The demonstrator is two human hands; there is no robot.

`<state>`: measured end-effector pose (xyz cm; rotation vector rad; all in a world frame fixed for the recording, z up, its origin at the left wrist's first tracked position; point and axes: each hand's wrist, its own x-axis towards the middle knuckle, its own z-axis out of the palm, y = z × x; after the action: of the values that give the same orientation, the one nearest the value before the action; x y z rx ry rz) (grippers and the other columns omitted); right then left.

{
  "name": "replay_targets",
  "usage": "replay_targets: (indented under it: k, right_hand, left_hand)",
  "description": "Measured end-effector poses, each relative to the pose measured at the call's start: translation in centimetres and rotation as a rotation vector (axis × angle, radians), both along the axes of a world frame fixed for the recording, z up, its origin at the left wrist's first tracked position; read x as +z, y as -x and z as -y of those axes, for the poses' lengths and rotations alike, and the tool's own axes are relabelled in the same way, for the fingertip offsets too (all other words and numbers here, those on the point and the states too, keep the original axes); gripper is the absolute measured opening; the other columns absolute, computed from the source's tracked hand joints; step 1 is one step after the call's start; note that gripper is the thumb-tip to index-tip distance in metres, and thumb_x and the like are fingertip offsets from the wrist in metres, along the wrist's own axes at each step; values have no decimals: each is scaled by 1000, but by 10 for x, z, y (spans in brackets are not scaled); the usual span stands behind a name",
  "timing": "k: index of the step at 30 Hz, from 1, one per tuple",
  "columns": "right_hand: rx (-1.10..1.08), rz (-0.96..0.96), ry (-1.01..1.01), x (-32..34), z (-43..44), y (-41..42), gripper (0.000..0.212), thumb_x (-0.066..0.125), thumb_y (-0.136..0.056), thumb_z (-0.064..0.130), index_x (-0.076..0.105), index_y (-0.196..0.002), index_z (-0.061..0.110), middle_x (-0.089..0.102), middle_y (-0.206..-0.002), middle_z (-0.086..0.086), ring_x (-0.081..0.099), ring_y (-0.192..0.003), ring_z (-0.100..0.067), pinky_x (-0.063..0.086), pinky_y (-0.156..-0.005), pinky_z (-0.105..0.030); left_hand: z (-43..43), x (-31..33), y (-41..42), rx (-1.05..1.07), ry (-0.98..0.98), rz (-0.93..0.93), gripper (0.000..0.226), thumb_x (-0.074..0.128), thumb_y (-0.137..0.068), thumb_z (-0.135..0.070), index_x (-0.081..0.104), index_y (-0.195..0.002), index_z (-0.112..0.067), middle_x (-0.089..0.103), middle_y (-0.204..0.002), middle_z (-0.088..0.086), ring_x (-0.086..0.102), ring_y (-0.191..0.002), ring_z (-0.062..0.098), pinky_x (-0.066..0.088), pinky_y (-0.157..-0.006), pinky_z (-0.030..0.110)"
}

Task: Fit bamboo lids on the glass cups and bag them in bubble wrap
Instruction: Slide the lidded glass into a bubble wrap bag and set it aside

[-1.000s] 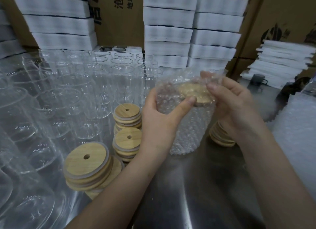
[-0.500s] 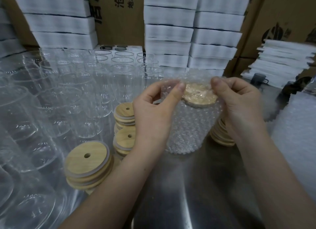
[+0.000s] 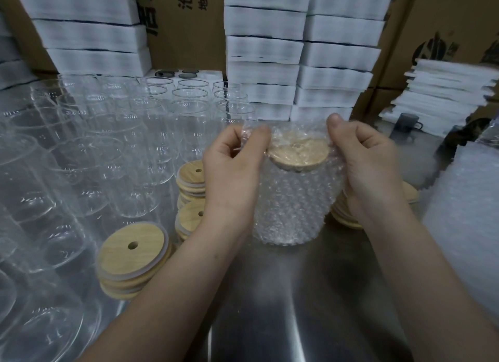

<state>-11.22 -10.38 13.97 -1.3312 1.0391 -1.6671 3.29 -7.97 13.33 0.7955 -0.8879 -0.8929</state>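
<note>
A glass cup inside a bubble wrap bag (image 3: 293,207) is held above the steel table (image 3: 297,307), its bamboo lid (image 3: 298,156) showing at the bag's open top. My left hand (image 3: 232,172) pinches the bag's rim on the left side. My right hand (image 3: 370,169) grips the rim on the right, thumb up beside the lid. Stacks of spare bamboo lids (image 3: 132,256) lie at the lower left, with two more lid stacks (image 3: 190,178) partly hidden behind my left wrist.
Many bare glass cups (image 3: 113,151) crowd the left half of the table. White foam stacks (image 3: 302,51) and cardboard boxes (image 3: 186,24) stand at the back. More lids (image 3: 344,215) sit behind my right wrist. A pile of bubble wrap (image 3: 467,221) fills the right edge.
Both hands have shifted up to the bag's mouth and pulled its rim apart to either side. My left thumb has left the lid, and the lid's top now shows more.
</note>
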Motion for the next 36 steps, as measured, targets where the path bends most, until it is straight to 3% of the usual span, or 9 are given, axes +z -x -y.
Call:
replay_targets:
  k: [7,12,15,20,22,24,26,30,36]
  right_hand:
    - [29,116,-234,-1,-1,-1,14,74,-86,27,70,-76,17,64,-82,-12,58,-82,-28,46,-77,-45]
    - [-123,35,-76,-3,-2,-2,8,70,-90,19,62,-88,20,62,-66,6,56,-55,-6,47,-51,-23]
    - [-286,-150,62,-3,-6,-6,12,67,-93,19,66,-81,20,59,-62,7,51,-46,1,41,-45,-13]
    - [-279,-466,8,-1,-12,-6,48,49,-96,52,64,-69,15,58,-60,2,52,-59,-12,44,-63,-35]
    - [-178,-589,-45,4,-14,-9,47,51,-78,75,68,-85,32,66,-79,20,58,-75,5,47,-72,-26]
    - [-113,-680,-102,7,-12,-14,73,59,-57,85,61,-111,35,66,-104,21,60,-95,6,48,-80,-22]
    - [-72,-660,-136,6,-7,-18,87,73,-48,77,49,-117,30,62,-113,19,59,-102,3,49,-85,-23]
    - [-55,-594,-166,9,6,-17,83,89,-56,52,47,-120,21,61,-112,12,61,-106,-8,52,-95,-40]
    - [-243,-582,-157,10,40,-14,65,84,-63,48,50,-110,20,54,-92,18,52,-80,3,40,-62,-17]
  left_hand:
    - [-1,-5,4,77,-35,-50,21,63,-86,0,50,-79,-15,41,-65,1,36,-58,9,32,-54,21]
    - [-1,-11,2,11,-2,-48,16,63,-92,-5,65,-101,-18,60,-75,-1,53,-73,21,43,-68,29]
    - [-4,-16,8,-18,-30,-39,16,59,-95,-10,72,-102,-16,74,-99,-2,68,-99,13,52,-90,32]
    - [-6,-21,13,-65,-98,-80,21,57,-96,-15,69,-112,-24,71,-118,-3,64,-115,12,47,-104,40]
    - [-5,-22,14,-89,-88,-66,22,59,-95,-15,68,-112,-26,70,-119,-4,63,-116,12,47,-106,42]
    - [-5,-24,15,-109,-44,-55,24,59,-95,-15,67,-115,-25,70,-117,-9,63,-114,5,48,-104,34]
    - [-4,-28,16,-131,-22,-52,26,57,-96,-14,68,-117,-25,69,-118,-13,61,-114,-1,47,-102,24]
    - [-2,-36,14,-234,-24,-106,43,41,-95,-1,66,-115,-29,64,-130,-3,55,-125,4,38,-113,31]
    - [2,-47,25,-107,14,376,61,45,-86,-31,35,-146,-29,31,-148,-19,23,-131,-23,17,-110,3]
